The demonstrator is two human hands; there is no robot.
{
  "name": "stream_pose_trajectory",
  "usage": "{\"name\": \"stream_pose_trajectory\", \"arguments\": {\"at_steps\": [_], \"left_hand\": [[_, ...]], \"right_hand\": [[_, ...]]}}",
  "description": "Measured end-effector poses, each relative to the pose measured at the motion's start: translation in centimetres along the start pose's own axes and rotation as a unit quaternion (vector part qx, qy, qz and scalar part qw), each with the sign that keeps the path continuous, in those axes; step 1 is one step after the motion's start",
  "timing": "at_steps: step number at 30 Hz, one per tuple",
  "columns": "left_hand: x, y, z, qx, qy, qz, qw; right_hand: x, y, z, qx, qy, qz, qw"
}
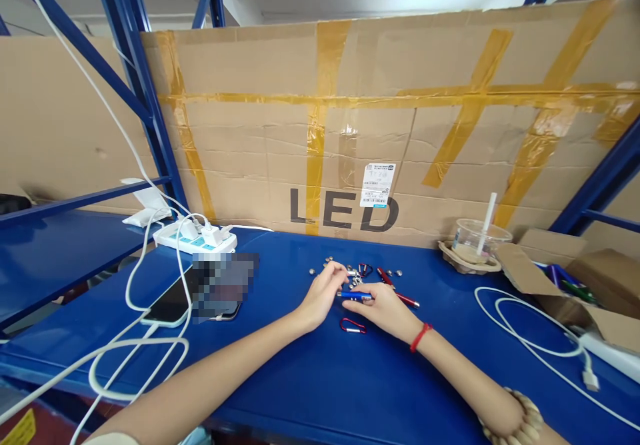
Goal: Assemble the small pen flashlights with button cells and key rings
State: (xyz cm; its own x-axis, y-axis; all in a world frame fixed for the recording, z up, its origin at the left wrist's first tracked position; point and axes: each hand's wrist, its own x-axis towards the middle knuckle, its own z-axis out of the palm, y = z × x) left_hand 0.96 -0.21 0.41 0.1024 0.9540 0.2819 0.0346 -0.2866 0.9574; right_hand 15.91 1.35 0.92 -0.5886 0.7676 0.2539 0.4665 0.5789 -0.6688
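My right hand [384, 306] is closed around a slim blue pen-shaped metal tube [356, 295], held level just above the blue tabletop. Close by on the left, my left hand [323, 293] has its fingers pressed together by a small silver piece [353, 273]; whether it grips this piece is unclear. A red carabiner [353, 326] with a silver gate lies just below my hands. Beyond them are a dark red carabiner [365, 270] and small silver parts [356, 283]. Red pen-shaped tubes [407, 300] lie partly behind my right hand.
Small round metal pieces [394, 273] are scattered toward the back. At left are phones [175, 302], white cables and a power strip [200, 240]. A plastic cup [477, 238], a coiled cable [525, 335] and an open carton [595, 285] stand right. Taped cardboard [240, 158] walls the back.
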Motion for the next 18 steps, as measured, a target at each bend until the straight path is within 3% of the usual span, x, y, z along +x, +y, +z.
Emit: {"name": "stream_pose_trajectory", "arguments": {"at_steps": [6, 12, 18], "left_hand": [[-1.1, 0.0, 0.6, 0.050, -0.108, 0.037, 0.992], [-1.3, 0.3, 0.9, 0.064, -0.116, 0.046, 0.990], [-1.3, 0.4, 1.2, 0.008, -0.125, -0.010, 0.992]], "right_hand": [[-0.1, -0.3, 0.2, -0.034, -0.002, -0.037, 0.999], [-0.2, -1.2, 0.3, 0.022, 0.019, -0.044, 0.999], [-0.7, -1.3, 0.6, 0.019, 0.007, -0.045, 0.999]]}}
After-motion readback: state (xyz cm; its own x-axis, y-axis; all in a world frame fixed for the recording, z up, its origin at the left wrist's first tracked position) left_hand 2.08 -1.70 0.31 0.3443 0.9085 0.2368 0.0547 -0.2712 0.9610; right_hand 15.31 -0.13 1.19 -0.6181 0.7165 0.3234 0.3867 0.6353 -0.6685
